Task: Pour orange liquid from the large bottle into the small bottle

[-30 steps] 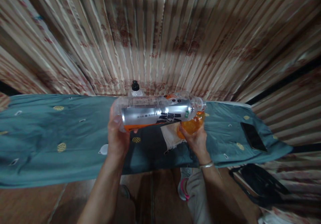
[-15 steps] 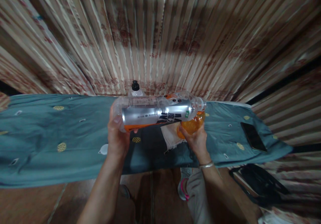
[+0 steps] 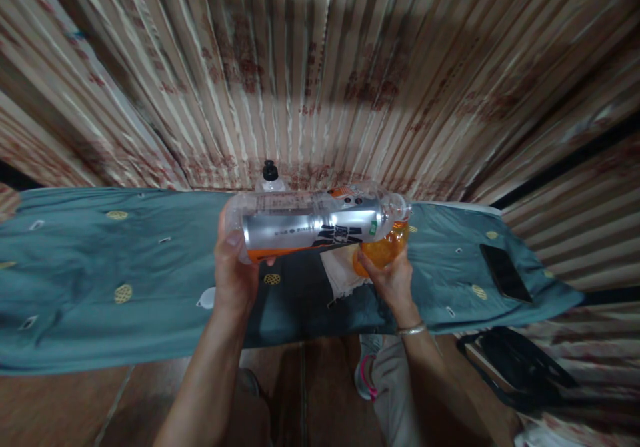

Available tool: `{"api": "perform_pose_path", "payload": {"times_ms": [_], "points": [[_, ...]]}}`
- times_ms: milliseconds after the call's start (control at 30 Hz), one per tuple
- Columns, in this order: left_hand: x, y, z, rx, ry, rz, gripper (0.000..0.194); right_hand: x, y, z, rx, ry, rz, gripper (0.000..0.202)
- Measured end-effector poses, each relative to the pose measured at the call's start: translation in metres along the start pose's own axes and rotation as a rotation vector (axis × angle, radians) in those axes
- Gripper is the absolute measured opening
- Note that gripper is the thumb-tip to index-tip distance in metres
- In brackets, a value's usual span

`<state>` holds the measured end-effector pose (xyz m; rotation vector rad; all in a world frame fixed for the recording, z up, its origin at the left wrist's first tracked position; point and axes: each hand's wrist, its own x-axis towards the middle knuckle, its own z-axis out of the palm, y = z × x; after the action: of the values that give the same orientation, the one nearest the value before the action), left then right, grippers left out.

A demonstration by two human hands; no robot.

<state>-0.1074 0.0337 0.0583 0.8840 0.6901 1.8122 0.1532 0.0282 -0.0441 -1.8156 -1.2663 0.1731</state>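
A large clear plastic bottle (image 3: pixel 310 223) with a silver and orange label lies almost level in the air, its mouth to the right. My left hand (image 3: pixel 235 267) is closed around its base end. Beneath the mouth is a smaller bottle (image 3: pixel 383 252) of orange colour, with my right hand (image 3: pixel 393 280) wrapped around its near side. The large bottle hides part of the smaller one's top, and I cannot tell whether the two touch. A pale cloth (image 3: pixel 345 273) lies on the table under the orange bottle.
A clear bottle with a black cap (image 3: pixel 270 173) stands behind the large bottle. A white round lid (image 3: pixel 207 298) lies near the front edge of the teal-covered table (image 3: pixel 75 253). To the right are a dark phone (image 3: pixel 505 273) and, lower down, a black bag (image 3: pixel 520 367). Pleated curtains (image 3: pixel 300 67) hang behind.
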Motion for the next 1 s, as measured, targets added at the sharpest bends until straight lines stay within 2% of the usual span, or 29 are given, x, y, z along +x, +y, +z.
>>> {"api": "perform_pose_path", "payload": {"times_ms": [333, 500, 700, 1000], "points": [[0.0003, -0.0033, -0.0018, -0.037, 0.004, 0.013, 0.038, 0.0005, 0.0005, 0.001, 0.004, 0.013, -0.019, 0.092], [0.0005, -0.0024, -0.0018, -0.018, 0.009, 0.01, 0.045, 0.0, 0.0013, 0.0008, 0.011, 0.013, -0.016, 0.092], [0.0014, -0.0017, -0.0016, 0.033, -0.046, 0.042, 0.044, 0.0005, -0.0011, -0.0008, 0.004, -0.009, 0.004, 0.094], [0.0014, -0.0025, -0.0016, -0.02, -0.018, 0.03, 0.04, 0.0008, -0.0001, -0.0003, -0.004, 0.001, 0.017, 0.096]]}}
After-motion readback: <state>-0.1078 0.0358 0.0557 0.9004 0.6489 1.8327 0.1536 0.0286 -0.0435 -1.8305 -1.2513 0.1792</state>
